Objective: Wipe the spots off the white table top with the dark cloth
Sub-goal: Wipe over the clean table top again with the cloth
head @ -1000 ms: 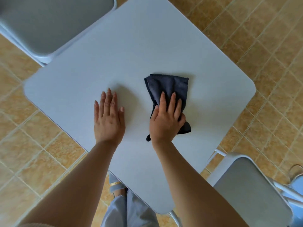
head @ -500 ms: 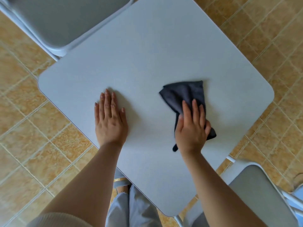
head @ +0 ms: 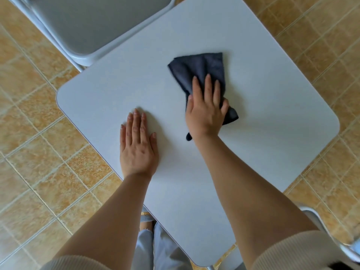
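A square white table top (head: 272, 94) with rounded corners fills the middle of the view. The dark cloth (head: 196, 71), folded and crumpled, lies near its centre. My right hand (head: 206, 110) presses flat on the near half of the cloth, fingers spread over it, and a corner of the fabric pokes out by my wrist. My left hand (head: 137, 145) rests palm down on the bare table to the left of the cloth, fingers together, holding nothing. I can make out no spots on the surface.
A grey-seated chair (head: 93, 26) is tucked at the far left edge of the table. Part of another chair frame (head: 321, 227) shows at the lower right. Tan floor tiles (head: 39, 172) surround the table. My legs (head: 155, 248) show under the near corner.
My right hand has slid the cloth away from me, toward the far side of the table. My left hand has stayed flat in place. The view has shifted.
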Action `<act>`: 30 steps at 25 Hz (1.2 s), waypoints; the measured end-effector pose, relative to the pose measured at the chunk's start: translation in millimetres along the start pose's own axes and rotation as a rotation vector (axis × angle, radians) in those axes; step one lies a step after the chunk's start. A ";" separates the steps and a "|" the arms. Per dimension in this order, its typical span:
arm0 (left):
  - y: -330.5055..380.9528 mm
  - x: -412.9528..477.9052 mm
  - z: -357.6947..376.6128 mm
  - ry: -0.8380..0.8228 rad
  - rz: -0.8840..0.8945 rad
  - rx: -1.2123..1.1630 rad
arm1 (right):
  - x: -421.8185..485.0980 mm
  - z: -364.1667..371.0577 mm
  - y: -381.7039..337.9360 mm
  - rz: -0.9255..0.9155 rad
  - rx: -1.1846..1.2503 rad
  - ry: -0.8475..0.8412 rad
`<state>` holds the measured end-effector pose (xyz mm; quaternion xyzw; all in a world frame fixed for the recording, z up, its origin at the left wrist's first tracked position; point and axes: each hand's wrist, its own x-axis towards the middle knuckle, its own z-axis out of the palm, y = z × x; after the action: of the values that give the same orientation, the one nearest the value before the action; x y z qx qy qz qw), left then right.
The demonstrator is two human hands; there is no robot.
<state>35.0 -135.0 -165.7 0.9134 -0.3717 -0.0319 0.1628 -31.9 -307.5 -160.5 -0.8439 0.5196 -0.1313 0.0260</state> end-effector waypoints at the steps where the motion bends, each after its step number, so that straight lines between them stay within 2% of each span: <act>1: -0.3 -0.5 -0.7 -0.003 0.003 0.002 | -13.4 -1.8 -2.0 -0.077 0.010 0.003; 4: -0.8 -0.7 -1.8 -0.009 0.009 0.009 | -56.5 -18.2 14.3 -0.258 0.038 -0.033; 7: -0.2 -0.3 -1.4 -0.005 0.017 0.001 | -85.6 -37.8 55.2 -0.326 -0.042 -0.047; 9: -1.6 -1.0 -1.6 0.002 0.016 0.002 | -84.6 -43.9 76.2 -0.286 -0.096 -0.042; 11: -3.0 -0.4 -1.8 -0.003 0.024 0.002 | -68.5 -39.8 79.5 -0.152 -0.140 -0.062; 15: -0.6 -0.1 -2.9 -0.004 -0.017 -0.031 | -15.6 -20.4 25.9 0.164 0.006 -0.081; 17: 0.2 3.2 -5.5 0.011 -0.037 -0.059 | -5.5 -9.9 -6.5 0.147 0.053 -0.122; 19: -4.3 13.6 -8.4 0.017 -0.059 -0.065 | -14.7 -5.5 -24.2 0.018 0.053 -0.087; 22: -17.4 30.9 -7.5 0.000 -0.101 -0.042 | -55.9 -15.2 -11.3 -0.185 0.045 -0.055; 24: -21.6 34.4 -5.2 -0.010 -0.094 -0.012 | -80.1 -28.6 16.7 -0.225 0.031 -0.060; 26: -22.1 34.1 -3.2 -0.002 -0.091 0.008 | -80.6 -36.2 44.8 -0.183 -0.024 -0.049; 30: -21.5 33.6 -3.7 -0.005 -0.095 0.014 | -16.0 -27.9 56.5 0.090 -0.118 -0.080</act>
<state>74.3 -142.8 -167.0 0.9311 -0.3285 -0.0393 0.1538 -94.8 -316.7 -146.9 -0.8243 0.5624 -0.0653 0.0027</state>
